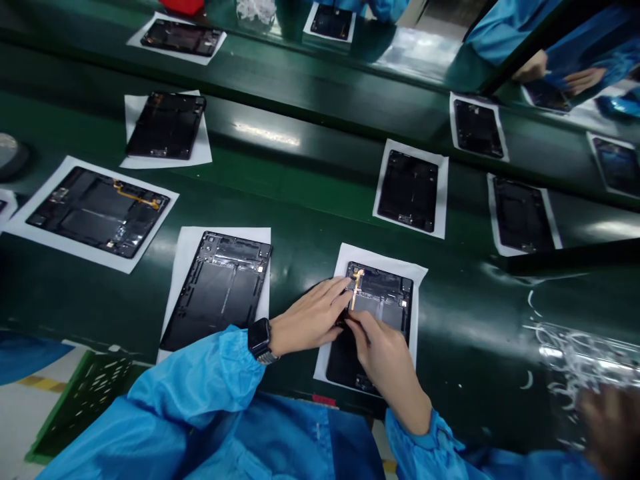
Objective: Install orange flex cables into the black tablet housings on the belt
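An open tablet housing [395, 293], black with a narrow orange flex cable [356, 293] along its upper left, lies on a white sheet [323, 367] in front of me. My left hand [320, 313], with a watch on its wrist, reaches over the housing's left edge. Its fingers are stretched out, their tips beside the cable. My right hand [383, 350] is over the middle of the housing, thumb and fingers pinched together at the cable's lower end. The fingertips partly hide that end. To the left, another tablet housing [220, 287] rests on its own white sheet.
Several more housings on white sheets lie around the green bench [300, 193], one with an orange cable [135, 193]. White curled strips [575, 353] are heaped at right, near a co-worker's blurred hand [613, 427]. A green crate [85, 400] stands at lower left.
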`<act>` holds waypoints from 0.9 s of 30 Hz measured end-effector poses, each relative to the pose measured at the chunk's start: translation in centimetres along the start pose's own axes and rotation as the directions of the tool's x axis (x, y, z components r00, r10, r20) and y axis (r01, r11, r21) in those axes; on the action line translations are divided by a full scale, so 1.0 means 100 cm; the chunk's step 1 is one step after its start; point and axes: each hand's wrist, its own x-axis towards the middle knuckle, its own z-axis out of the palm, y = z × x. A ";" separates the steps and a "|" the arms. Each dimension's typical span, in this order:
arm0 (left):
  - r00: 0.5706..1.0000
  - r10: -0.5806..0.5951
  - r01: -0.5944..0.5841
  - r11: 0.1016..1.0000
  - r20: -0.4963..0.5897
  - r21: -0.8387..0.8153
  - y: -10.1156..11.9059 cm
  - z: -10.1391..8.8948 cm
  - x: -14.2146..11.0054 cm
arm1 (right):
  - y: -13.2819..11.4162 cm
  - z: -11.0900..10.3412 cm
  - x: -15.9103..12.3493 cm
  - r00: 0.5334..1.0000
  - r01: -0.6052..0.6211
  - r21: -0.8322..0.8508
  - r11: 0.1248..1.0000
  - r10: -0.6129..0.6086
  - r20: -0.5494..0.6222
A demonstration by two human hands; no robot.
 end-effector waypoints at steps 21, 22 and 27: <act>0.999 -0.047 0.047 0.998 -0.004 0.049 -0.002 0.002 0.000 | -0.009 0.005 -0.004 0.998 0.043 -0.107 0.993 -0.047 -0.031; 0.999 -0.045 0.045 0.998 -0.003 0.046 -0.002 0.002 0.000 | -0.011 0.005 -0.001 0.998 0.052 -0.140 0.989 -0.054 -0.014; 0.999 -0.039 0.040 0.999 -0.031 0.028 -0.004 0.004 -0.001 | -0.007 -0.004 0.007 0.997 0.049 -0.141 0.989 -0.041 0.062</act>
